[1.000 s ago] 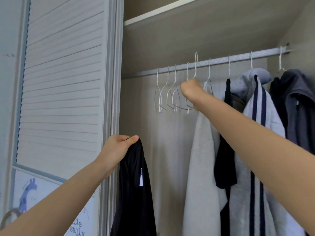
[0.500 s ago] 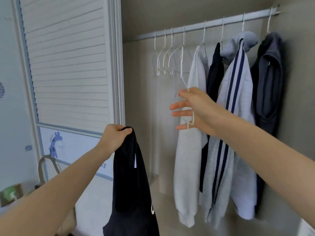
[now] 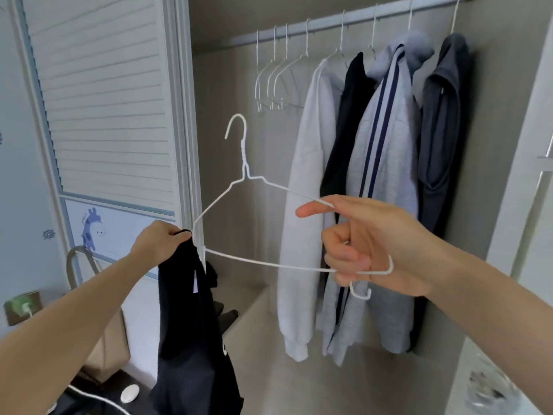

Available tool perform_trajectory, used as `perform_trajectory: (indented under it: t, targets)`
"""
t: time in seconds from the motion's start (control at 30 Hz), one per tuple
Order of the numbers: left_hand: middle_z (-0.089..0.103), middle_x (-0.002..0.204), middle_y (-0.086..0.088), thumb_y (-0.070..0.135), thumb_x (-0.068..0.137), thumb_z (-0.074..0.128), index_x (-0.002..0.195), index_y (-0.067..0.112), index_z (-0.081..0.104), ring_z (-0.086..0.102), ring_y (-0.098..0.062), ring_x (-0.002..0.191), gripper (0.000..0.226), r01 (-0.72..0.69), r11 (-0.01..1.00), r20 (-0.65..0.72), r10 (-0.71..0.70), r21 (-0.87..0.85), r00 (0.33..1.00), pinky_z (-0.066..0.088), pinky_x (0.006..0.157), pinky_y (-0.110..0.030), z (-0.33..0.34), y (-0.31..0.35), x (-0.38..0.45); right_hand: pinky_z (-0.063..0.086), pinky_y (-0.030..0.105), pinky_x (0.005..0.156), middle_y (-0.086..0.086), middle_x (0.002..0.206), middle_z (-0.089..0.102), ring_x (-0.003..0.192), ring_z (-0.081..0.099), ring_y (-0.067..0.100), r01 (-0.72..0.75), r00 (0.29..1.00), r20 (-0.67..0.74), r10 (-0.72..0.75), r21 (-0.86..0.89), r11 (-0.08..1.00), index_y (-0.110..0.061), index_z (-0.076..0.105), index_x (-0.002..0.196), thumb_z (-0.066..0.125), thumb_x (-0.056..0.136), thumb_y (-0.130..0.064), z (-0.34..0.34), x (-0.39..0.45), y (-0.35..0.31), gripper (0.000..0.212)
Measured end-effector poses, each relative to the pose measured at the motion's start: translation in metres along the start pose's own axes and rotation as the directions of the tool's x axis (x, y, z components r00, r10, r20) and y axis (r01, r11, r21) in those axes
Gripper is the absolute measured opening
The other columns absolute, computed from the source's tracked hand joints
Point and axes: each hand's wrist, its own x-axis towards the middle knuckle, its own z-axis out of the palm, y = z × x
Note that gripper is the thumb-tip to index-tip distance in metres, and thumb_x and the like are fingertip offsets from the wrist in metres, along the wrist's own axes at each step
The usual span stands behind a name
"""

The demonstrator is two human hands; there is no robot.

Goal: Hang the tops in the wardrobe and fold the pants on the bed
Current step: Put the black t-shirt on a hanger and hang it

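Note:
A black top (image 3: 188, 339) hangs limp from my left hand (image 3: 158, 244), which grips it by the upper edge at the lower middle of the view. My right hand (image 3: 368, 244) grips the right end of a white wire hanger (image 3: 239, 211), held upright in front of the open wardrobe. The hanger's left end nearly touches the black top beside my left hand. The wardrobe rail (image 3: 344, 22) runs across the top.
Several empty white hangers (image 3: 275, 73) hang at the rail's left. Right of them hang a white sweater (image 3: 308, 205), a black garment (image 3: 344, 121), a grey striped hoodie (image 3: 386, 181) and a dark grey hoodie (image 3: 440, 130). The louvred door (image 3: 101, 97) stands left; a beige bag (image 3: 104, 333) sits below.
My right hand took a white hanger off the rail and brought it down toward the black top. The view dropped lower. My left hand kept its hold on the top.

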Motion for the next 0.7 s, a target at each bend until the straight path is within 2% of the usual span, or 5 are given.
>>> perform_trajectory:
  t: [0.13,0.33,0.47,0.6,0.7]
  targets:
    - [0.039,0.046,0.001,0.037,0.089,0.067,0.062,0.003,0.065,0.035,-0.017,0.049,0.043,-0.018,0.981,0.018,0.022,-0.193,1.000,0.028,0.053,-0.026,0.004,0.005,-0.008,0.037,0.031,0.052,0.002,0.053,0.038,0.044,0.030,0.015,-0.032,0.998,0.062,0.030,0.035,0.999,-0.013,0.059,0.122,0.045,0.097,-0.033,-0.020,-0.010,0.014,0.036]
    - [0.071,0.070,0.000,0.046,0.089,0.065,0.077,0.020,0.077,0.066,-0.010,0.062,0.031,-0.112,0.927,0.202,0.194,-0.358,0.960,0.047,0.066,-0.021,-0.015,0.044,-0.038,0.054,0.036,0.064,0.003,0.055,0.040,0.048,0.034,0.014,-0.034,0.999,0.017,0.037,-0.164,0.986,-0.022,0.061,0.116,0.036,0.104,-0.027,-0.012,0.000,0.080,0.028]
    - [0.042,0.047,0.012,0.036,0.092,0.064,0.052,0.023,0.063,0.038,-0.001,0.044,0.042,-0.222,0.877,0.170,0.318,-0.427,0.933,0.032,0.047,-0.009,-0.019,0.086,-0.056,0.059,0.043,0.073,0.004,0.055,0.037,0.049,0.031,0.013,0.109,0.992,-0.033,-0.123,-0.287,0.952,-0.019,0.060,0.111,0.036,0.104,-0.020,-0.003,0.017,0.107,0.026]
    - [0.073,0.091,-0.010,0.028,0.098,0.055,0.086,0.023,0.078,0.064,-0.017,0.085,0.027,-0.285,0.804,0.164,0.422,-0.522,0.892,0.049,0.089,-0.027,-0.051,0.106,-0.065,0.059,0.039,0.071,0.015,0.058,0.027,0.050,0.024,0.024,0.277,0.939,-0.122,-0.322,-0.289,0.916,-0.020,0.064,0.108,0.038,0.103,-0.018,-0.010,0.023,0.113,0.026]
    - [0.067,0.095,0.010,0.022,0.100,0.053,0.092,0.046,0.073,0.061,-0.006,0.093,0.032,-0.471,0.809,0.106,0.534,-0.350,0.838,0.042,0.094,-0.014,-0.066,0.112,-0.069,0.059,0.045,0.071,0.009,0.055,0.027,0.047,0.027,0.018,0.377,0.901,-0.132,-0.414,-0.237,0.896,-0.017,0.064,0.112,0.040,0.102,-0.021,-0.017,0.025,0.108,0.026]
